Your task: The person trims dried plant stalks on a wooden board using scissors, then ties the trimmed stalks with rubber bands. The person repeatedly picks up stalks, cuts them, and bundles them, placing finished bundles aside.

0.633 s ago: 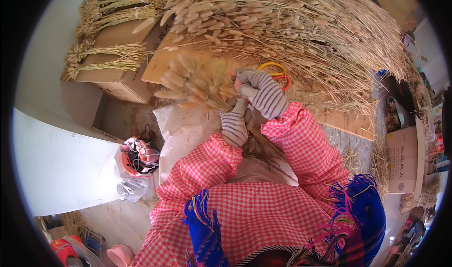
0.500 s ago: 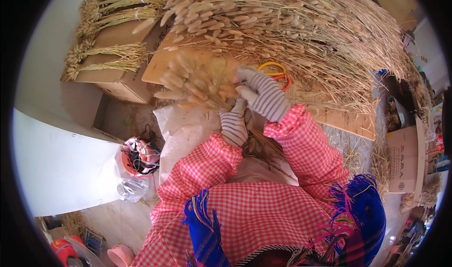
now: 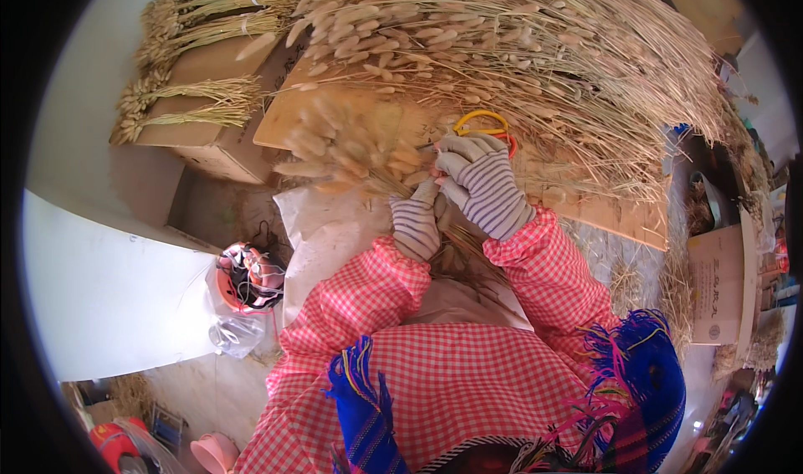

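My left hand [image 3: 416, 221], in a striped grey glove with bare fingertips, is closed round a bunch of dried fluffy grass heads [image 3: 345, 149]. The heads fan out to the left, slightly blurred, and the stems [image 3: 462, 252] come out below the hand towards my lap. Close on the right, my right hand [image 3: 487, 179] wears the same kind of glove. Its fingertips are pinched together beside the top of the stems; whatever lies between them is too small to tell. Just beyond it, a pair of scissors with yellow and red handles [image 3: 480, 116] lies partly hidden on the wooden board [image 3: 288, 122].
A big heap of dried grass [image 3: 535, 47] covers the far side of the board. Tied bundles [image 3: 209, 102] rest on a cardboard box [image 3: 188, 143] at the left. A pale sheet [image 3: 322, 231] drapes over my lap. Another carton [image 3: 715, 281] stands at the right.
My right hand has shifted a little right and down, turning its back more into view. My left hand keeps its grip on the bunch in nearly the same place.
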Motion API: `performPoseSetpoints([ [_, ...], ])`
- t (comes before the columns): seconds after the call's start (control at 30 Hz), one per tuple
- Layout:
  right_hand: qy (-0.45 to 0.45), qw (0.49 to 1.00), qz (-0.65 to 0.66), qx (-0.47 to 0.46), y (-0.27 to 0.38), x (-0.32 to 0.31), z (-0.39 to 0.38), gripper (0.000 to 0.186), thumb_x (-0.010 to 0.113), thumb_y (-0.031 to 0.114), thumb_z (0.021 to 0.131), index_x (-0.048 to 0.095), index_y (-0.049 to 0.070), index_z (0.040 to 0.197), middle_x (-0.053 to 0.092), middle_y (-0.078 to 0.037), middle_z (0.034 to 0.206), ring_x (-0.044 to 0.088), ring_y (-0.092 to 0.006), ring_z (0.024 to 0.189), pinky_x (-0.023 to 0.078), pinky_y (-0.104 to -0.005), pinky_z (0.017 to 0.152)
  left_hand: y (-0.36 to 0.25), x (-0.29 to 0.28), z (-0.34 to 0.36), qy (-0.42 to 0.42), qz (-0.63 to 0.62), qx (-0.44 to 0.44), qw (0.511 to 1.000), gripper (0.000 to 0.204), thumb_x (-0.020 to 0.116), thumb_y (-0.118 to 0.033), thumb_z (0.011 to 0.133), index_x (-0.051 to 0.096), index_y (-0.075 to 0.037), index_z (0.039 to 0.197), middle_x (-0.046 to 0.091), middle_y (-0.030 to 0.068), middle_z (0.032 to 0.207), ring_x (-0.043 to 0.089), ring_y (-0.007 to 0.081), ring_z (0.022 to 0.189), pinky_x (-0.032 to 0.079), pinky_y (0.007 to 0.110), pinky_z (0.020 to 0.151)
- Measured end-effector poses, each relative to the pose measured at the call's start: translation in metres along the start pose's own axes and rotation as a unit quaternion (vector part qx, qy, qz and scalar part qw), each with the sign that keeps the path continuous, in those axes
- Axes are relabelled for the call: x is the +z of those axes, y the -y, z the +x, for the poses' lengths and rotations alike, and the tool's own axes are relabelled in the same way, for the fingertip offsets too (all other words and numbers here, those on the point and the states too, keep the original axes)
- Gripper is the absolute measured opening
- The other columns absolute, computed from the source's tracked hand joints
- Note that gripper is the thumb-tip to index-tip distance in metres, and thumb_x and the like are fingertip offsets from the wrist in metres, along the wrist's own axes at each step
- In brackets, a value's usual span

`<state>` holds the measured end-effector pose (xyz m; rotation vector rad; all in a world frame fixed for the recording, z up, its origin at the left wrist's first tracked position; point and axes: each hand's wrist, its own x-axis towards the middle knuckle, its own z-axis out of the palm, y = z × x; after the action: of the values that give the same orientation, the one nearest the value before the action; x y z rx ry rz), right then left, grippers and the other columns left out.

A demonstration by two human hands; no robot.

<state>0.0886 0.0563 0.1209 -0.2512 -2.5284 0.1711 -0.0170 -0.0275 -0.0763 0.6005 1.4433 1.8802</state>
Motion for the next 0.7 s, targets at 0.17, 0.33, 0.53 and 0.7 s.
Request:
performPoseSetpoints([
  [0.17, -0.009, 0.999, -0.048, -0.001, -0.004, 0.003, -0.007, 0.026, 0.066, 0.015, 0.076, 0.061, 0.009, 0.1, 0.058, -0.006, 0.115, 0.055, -0.0283, 0.106, 0.037, -0.0435, 0.096, -0.066, 0.029, -0.018, -0.037, -0.332, -0.127, 0.934, 0.02, 0.066, -0.014, 0.088, 0.063, -0.011, 0.107, 0.062, 0.0015, 0.09, 0.059, 0.0106, 0.074, 0.05, 0.024, 0.058],
  [0.33, 0.01, 1.0, -0.024, 0.017, -0.012, 0.01, -0.015, 0.025, 0.064, 0.016, 0.079, 0.06, 0.007, 0.102, 0.059, -0.007, 0.113, 0.055, -0.0293, 0.105, 0.038, -0.0446, 0.094, -0.117, 0.041, -0.034, 0.064, -0.206, -0.085, 0.973, 0.032, 0.046, -0.018, 0.097, 0.05, -0.004, 0.125, 0.041, -0.0014, 0.068, 0.036, 0.0104, 0.053, 0.034, 0.023, 0.047],
  [0.53, 0.001, 0.998, -0.05, 0.033, -0.008, 0.01, -0.009, 0.025, 0.06, 0.015, 0.083, 0.06, 0.005, 0.106, 0.058, -0.011, 0.113, 0.055, -0.0298, 0.104, 0.04, -0.0439, 0.093, -0.124, 0.046, -0.032, -0.038, -0.325, -0.213, 0.921, 0.023, 0.065, -0.022, 0.088, 0.061, -0.012, 0.108, 0.058, 0.0009, 0.093, 0.056, 0.0129, 0.078, 0.049, 0.028, 0.064],
  [0.7, 0.01, 0.996, -0.074, 0.047, -0.004, 0.012, -0.004, 0.027, 0.06, 0.016, 0.082, 0.06, 0.004, 0.107, 0.057, -0.011, 0.115, 0.055, -0.0291, 0.104, 0.04, -0.0436, 0.093, -0.111, 0.045, -0.029, -0.026, -0.315, -0.202, 0.927, 0.032, 0.067, -0.024, 0.088, 0.06, -0.011, 0.116, 0.062, 0.0042, 0.11, 0.06, 0.017, 0.1, 0.054, 0.032, 0.083],
])
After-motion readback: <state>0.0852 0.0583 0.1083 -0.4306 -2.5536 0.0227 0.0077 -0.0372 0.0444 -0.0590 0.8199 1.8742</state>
